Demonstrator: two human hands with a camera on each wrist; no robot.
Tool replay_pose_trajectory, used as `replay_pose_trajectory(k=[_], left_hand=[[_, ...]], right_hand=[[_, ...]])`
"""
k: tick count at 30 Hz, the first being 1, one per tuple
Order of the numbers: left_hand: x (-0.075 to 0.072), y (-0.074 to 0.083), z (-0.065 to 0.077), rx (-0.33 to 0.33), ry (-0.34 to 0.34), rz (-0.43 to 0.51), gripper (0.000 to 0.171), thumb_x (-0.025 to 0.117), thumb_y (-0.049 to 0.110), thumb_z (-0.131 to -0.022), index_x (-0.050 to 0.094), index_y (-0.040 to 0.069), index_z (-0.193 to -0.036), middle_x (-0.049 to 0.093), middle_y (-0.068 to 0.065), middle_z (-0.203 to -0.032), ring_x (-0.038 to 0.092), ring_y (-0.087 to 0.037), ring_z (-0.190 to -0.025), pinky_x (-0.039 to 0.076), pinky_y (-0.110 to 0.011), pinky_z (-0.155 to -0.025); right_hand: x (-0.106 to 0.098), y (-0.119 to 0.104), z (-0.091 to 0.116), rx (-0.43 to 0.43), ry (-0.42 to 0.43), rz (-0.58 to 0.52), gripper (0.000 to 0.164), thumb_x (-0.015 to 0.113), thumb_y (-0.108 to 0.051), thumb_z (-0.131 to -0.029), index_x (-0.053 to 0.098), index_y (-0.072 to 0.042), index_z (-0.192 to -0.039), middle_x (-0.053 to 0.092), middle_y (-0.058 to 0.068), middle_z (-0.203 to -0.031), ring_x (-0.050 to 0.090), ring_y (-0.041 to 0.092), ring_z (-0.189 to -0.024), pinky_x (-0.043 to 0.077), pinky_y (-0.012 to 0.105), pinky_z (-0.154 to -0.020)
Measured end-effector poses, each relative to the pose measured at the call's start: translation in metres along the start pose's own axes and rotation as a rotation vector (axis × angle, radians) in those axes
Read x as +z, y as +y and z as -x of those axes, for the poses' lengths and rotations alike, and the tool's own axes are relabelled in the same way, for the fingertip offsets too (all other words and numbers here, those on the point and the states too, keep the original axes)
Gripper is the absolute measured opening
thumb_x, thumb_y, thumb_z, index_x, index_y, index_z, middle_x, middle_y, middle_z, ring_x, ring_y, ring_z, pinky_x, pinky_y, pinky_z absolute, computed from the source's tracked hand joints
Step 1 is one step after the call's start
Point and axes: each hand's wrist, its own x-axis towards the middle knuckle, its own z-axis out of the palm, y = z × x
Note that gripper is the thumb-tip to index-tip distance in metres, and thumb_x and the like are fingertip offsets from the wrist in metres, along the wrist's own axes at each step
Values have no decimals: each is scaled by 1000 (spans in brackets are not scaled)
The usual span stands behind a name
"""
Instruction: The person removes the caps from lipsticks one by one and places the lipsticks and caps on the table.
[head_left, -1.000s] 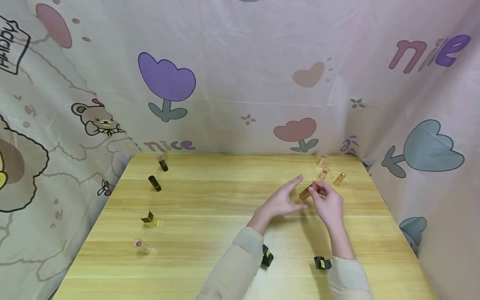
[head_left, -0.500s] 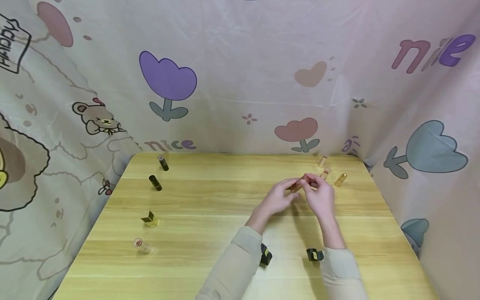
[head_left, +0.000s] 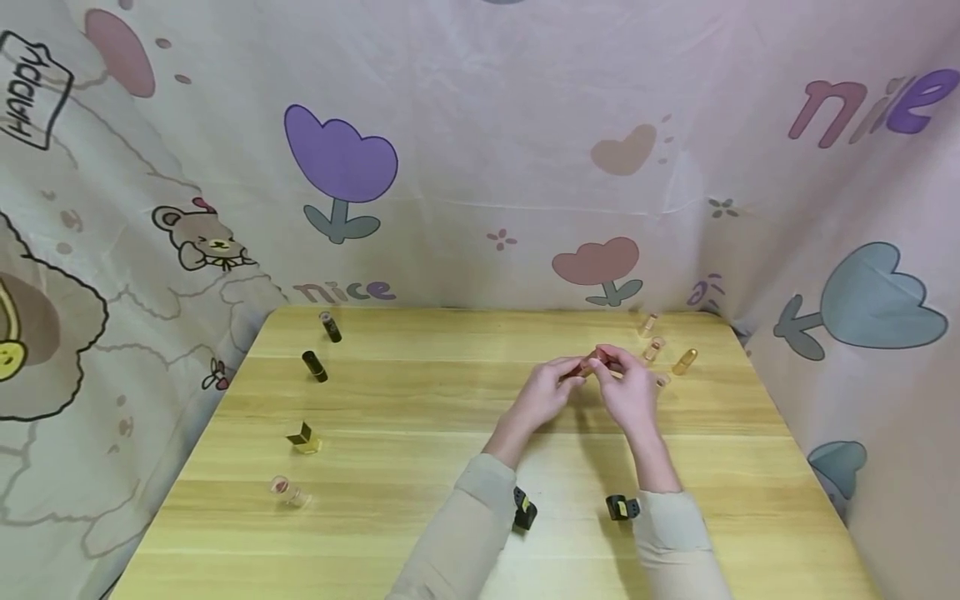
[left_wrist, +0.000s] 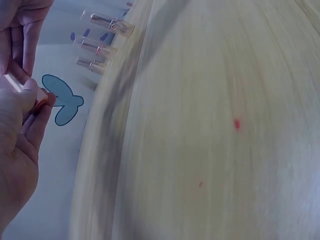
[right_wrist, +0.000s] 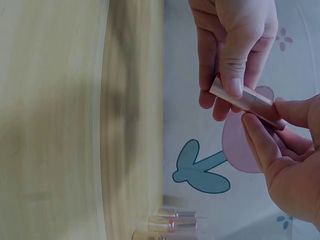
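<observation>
A rose-gold lipstick tube (right_wrist: 265, 111) is held between both hands above the table's right half. My left hand (head_left: 542, 393) grips one end, its thumb lying along the shiny metal in the right wrist view. The other end is pinched by my right hand (head_left: 632, 397), between thumb and fingertips. A seam shows midway along the tube. Close to the right hand stand a clear-capped lipstick (head_left: 654, 349), a gold rounded lipstick (head_left: 685, 362) and a slim pale one (head_left: 648, 324). Another clear top (head_left: 662, 381) peeks out beside the right hand, mostly hidden.
On the wooden table's (head_left: 420, 467) left side stand two black lipsticks, one clear-topped (head_left: 331, 327) and one plain (head_left: 315, 367), a gold square-capped tube (head_left: 303, 437) and a clear lipstick (head_left: 289, 492). A printed cloth (head_left: 480, 150) hangs behind. Small red marks (left_wrist: 237, 124) dot the tabletop.
The left hand, spread and apart from the tube one second ago, has closed round its end. Both hands have drifted left and slightly up with the lipstick tube.
</observation>
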Motion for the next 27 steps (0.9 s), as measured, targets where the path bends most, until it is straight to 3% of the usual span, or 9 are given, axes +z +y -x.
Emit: replay_pose_trajectory(k=[5,9,14,20,27], left_hand=[[-7,0,3,-20,12,-31,42,61,19,-104,61,8,-145,65,-10,-141,65,-20,-124,54,-20,-102],[-14,0,5,-17,24,-61,40,62,18,-103,64,9,-142,67,-10,-137,68,-19,-120,55,-20,-99],[-24,0,8,20,44,-112,37,64,15,-102,66,8,-139,70,-10,-132,69,-20,-117,57,-20,-97],[-35,2,11,45,52,-160,36,65,14,-102,68,7,-137,72,-11,-128,71,-20,-112,58,-19,-93],[-48,4,16,56,48,-191,34,64,11,-102,68,5,-136,72,-12,-129,71,-23,-114,58,-21,-96]], right_hand=[[4,-2,0,-8,-20,-30,31,73,-9,-97,70,5,-125,73,23,-118,71,38,-111,62,26,-88],[9,-4,1,-13,-28,-55,31,74,-7,-97,70,5,-125,73,23,-119,71,37,-112,61,32,-91],[14,-6,2,-35,-19,-77,30,74,-6,-96,71,5,-124,73,23,-119,71,37,-111,62,29,-90],[20,-13,6,-29,-28,-161,31,72,-4,-97,68,8,-125,71,25,-122,70,37,-112,57,10,-83],[30,-16,9,26,-46,-258,32,72,-3,-97,67,6,-128,70,25,-127,68,36,-116,58,14,-87]])
